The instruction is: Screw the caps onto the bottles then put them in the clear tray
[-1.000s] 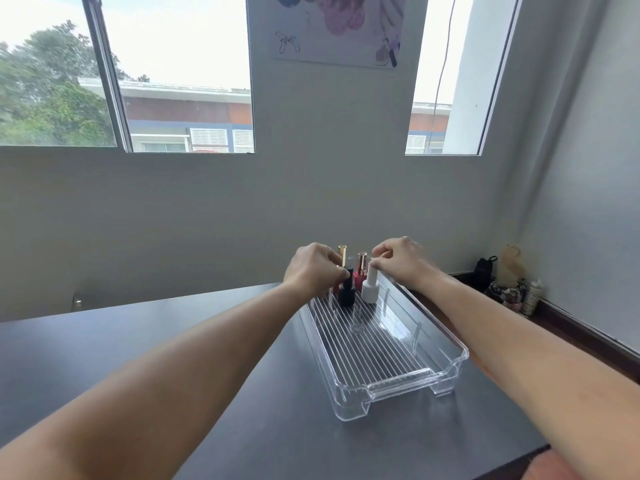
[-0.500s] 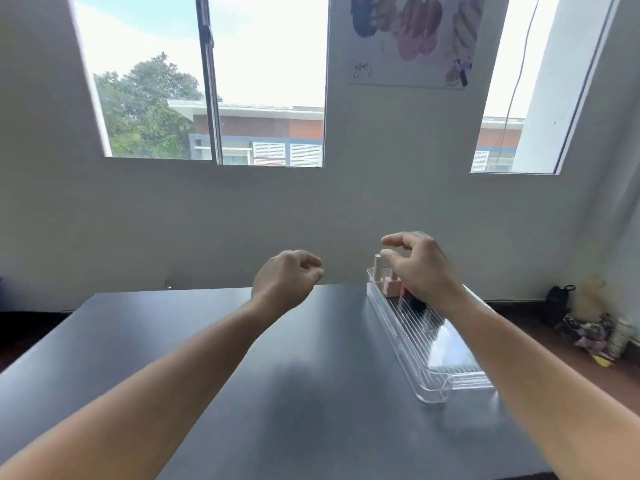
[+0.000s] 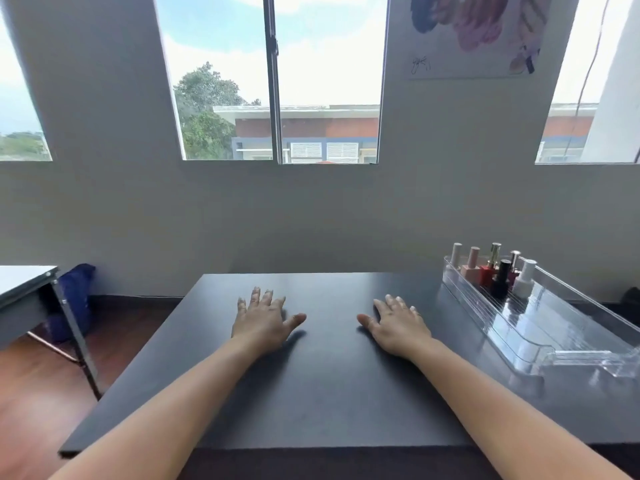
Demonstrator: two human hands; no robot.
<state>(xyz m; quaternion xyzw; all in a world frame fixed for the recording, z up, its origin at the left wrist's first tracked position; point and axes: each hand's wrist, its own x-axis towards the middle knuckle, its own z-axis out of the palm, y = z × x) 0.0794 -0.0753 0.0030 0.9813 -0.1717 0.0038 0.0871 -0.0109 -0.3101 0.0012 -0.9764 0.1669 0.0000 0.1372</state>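
Observation:
A clear tray (image 3: 568, 344) lies on the right side of the dark table (image 3: 322, 386). Several capped nail polish bottles stand upright at its far end, among them a pink one (image 3: 471, 266), a red one with a gold cap (image 3: 489, 270), a black one (image 3: 501, 280) and a white one (image 3: 523, 278). My left hand (image 3: 263, 323) rests flat on the table, palm down, fingers spread, holding nothing. My right hand (image 3: 398, 323) lies flat the same way, to the left of the tray and apart from it.
A wall with windows rises just behind the table's far edge. A second table with metal legs (image 3: 27, 292) stands at the left, with a blue bag (image 3: 74, 292) behind it. Wooden floor shows between the two tables.
Both hands left the bottles at the tray's far end and came down flat on the table. The view swung left, so the tray now sits at the right.

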